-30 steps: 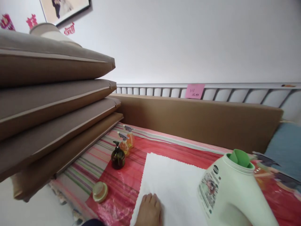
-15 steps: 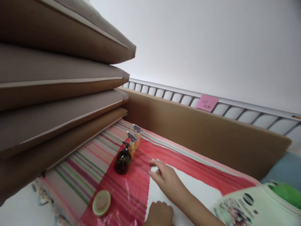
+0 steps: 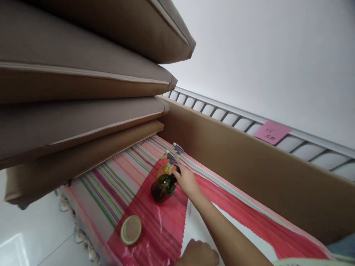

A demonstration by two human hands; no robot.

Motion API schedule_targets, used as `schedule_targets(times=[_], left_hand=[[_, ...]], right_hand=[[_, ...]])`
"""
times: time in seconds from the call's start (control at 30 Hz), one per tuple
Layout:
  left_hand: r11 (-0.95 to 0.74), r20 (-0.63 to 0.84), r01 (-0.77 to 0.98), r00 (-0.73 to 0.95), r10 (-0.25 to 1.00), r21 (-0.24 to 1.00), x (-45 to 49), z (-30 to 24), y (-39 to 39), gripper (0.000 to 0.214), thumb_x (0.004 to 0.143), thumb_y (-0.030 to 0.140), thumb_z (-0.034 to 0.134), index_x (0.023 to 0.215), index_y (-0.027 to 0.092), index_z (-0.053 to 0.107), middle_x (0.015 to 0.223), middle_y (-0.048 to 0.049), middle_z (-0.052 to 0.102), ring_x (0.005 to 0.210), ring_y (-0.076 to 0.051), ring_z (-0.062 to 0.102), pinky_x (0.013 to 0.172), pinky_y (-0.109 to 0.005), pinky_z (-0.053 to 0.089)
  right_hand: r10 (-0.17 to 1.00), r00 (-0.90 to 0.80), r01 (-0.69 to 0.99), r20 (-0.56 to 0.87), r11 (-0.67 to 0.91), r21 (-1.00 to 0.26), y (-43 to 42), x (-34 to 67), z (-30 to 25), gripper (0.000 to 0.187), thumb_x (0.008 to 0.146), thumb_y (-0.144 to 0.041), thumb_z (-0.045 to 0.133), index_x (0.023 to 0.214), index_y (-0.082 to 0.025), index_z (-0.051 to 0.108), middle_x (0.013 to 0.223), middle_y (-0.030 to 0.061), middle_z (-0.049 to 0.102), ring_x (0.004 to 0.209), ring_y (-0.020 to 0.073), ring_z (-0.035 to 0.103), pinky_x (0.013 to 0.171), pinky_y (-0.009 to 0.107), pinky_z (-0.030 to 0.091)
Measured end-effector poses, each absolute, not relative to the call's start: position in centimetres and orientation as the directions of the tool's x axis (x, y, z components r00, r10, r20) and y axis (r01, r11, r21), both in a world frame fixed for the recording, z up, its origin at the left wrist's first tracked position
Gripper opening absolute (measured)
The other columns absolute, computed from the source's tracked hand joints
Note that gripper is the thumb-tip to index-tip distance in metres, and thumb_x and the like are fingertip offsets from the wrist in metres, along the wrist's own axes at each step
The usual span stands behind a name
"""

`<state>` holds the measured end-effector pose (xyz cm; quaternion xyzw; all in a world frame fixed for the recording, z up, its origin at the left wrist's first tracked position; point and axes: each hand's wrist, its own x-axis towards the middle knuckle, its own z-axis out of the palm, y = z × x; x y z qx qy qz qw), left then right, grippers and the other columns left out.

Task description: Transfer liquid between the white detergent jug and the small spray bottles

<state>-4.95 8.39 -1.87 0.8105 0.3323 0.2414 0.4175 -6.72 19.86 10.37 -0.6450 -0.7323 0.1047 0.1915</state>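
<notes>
Hands: right hand [image 3: 185,179] has its fingers closed around the neck end of the dark green pump bottle [image 3: 160,190]; left hand [image 3: 197,253] is knuckles-up over the white sheet [image 3: 194,223] at the bottom edge of view, fingers hidden, so can't tell whether it holds anything. Step looks like handling the bottle by its top. To do it well, I'd keep the fingers wrapped under the collar and off the plunger (a stray squeeze there could work the pump), keep the wrist steady, and hold clear of the nearer spray bottle [image 3: 165,168], which sits right behind the dark one in this view. A neck grip leaves the weight low, so I'd expect the base to swing if rushed. Bottle is over the red translucent sheet [image 3: 171,211], left of the white sheet's scalloped edge and up from the round pale green lid [image 3: 131,229]; can't tell if its base touches down. Long axis runs diagonally: pump end up-right into the right hand, base down-left. Leans well past the upright farther spray bottle [image 3: 178,148], so I read it as tilted; nozzle direction is hidden by the fingers.
</notes>
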Motion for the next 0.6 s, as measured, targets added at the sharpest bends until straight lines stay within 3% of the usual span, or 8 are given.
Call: schedule_targets(times=[0.1,0.17,0.33,0.43,0.5,0.6], left_hand=[[-0.477,-0.026,0.489,0.718,0.696,0.730,-5.5,0.3,7.9,0.034,0.063,0.022,0.068,0.097,0.019,0.070,0.099,-0.0149,0.072,0.087,-0.034,0.065,0.076,-0.046,0.050],[-0.462,0.007,0.462,0.701,0.713,0.757,-5.7,1.2,7.3,0.033,0.065,0.022,0.066,0.098,0.019,0.070,0.099,-0.0131,0.072,0.089,-0.031,0.066,0.078,-0.041,0.050],[-0.545,0.357,0.079,0.675,0.646,0.835,-5.0,2.8,5.5,0.014,0.076,0.026,0.058,0.077,0.019,0.071,0.071,-0.0039,0.072,0.064,-0.015,0.062,0.062,-0.023,0.046],[-0.587,0.517,-0.003,0.476,0.711,0.810,-4.4,3.5,5.1,0.015,0.079,0.028,0.057,0.085,0.019,0.067,0.081,-0.0052,0.069,0.077,-0.017,0.061,0.074,-0.027,0.046],[-0.569,0.503,0.048,0.409,0.761,0.821,-4.1,3.2,5.3,0.035,0.072,0.030,0.066,0.105,0.019,0.060,0.103,-0.0082,0.066,0.098,-0.023,0.057,0.089,-0.035,0.043],[-0.511,0.384,0.152,0.492,0.781,0.846,-3.4,1.8,5.5,0.067,0.058,0.029,0.076,0.119,0.020,0.050,0.121,-0.0099,0.057,0.112,-0.028,0.049,0.097,-0.043,0.037]], right_hand=[[0.983,-0.005,0.881,0.184,0.091,-0.464,17.1,-1.2,12.0,0.014,0.082,-0.032,0.042,0.078,-0.021,0.050,0.069,0.0013,0.064,0.058,0.0168,0.064,0.059,0.027,0.047],[0.977,0.078,0.866,0.199,0.032,-0.499,14.4,2.8,12.9,0.017,0.083,-0.036,0.040,0.076,-0.022,0.046,0.071,0.0009,0.063,0.058,0.0168,0.065,0.057,0.026,0.048],[0.955,0.239,0.854,0.174,-0.121,-0.505,6.9,9.9,12.7,0.020,0.080,-0.041,0.045,0.071,-0.024,0.048,0.062,-0.0011,0.063,0.055,0.0198,0.065,0.057,0.030,0.048],[0.946,0.284,0.861,0.156,-0.180,-0.476,3.4,11.2,11.3,0.020,0.080,-0.041,0.046,0.071,-0.024,0.051,0.060,-0.0012,0.064,0.054,0.0207,0.064,0.060,0.032,0.046],[0.942,0.300,0.863,0.152,-0.200,-0.463,1.9,11.0,10.2,0.018,0.079,-0.040,0.048,0.071,-0.025,0.052,0.061,-0.0003,0.066,0.057,0.0219,0.064,0.061,0.032,0.045],[0.942,0.295,0.877,0.163,-0.199,-0.437,0.5,10.2,9.0,0.015,0.079,-0.038,0.049,0.073,-0.026,0.056,0.067,0.0015,0.068,0.063,0.0222,0.065,0.060,0.030,0.044]])
